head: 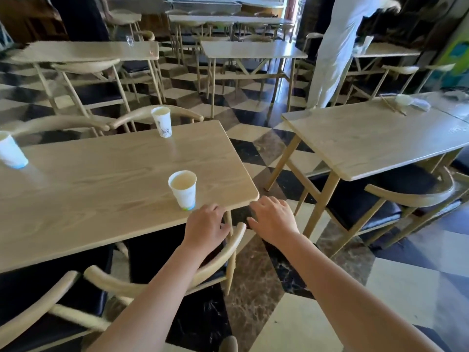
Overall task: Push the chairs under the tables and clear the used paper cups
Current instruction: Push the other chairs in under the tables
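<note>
A light wooden table (101, 179) carries three white paper cups: one near the front right corner (183, 190), one at the far edge (162, 121), one at the left edge (11, 151). A wooden chair with a dark seat (223, 255) stands tucked under the table's near right side. My left hand (205, 228) rests on the top end of that chair's curved backrest, fingers curled over it. My right hand (274, 219) hovers just right of it, below the table corner, fingers spread and holding nothing.
A second chair (45, 308) stands at the lower left. Another table (375, 138) with a chair (411, 194) is to the right, litter on its far end. A person in white (337, 47) stands beyond it. More tables and chairs fill the back; the checkered floor aisle runs between.
</note>
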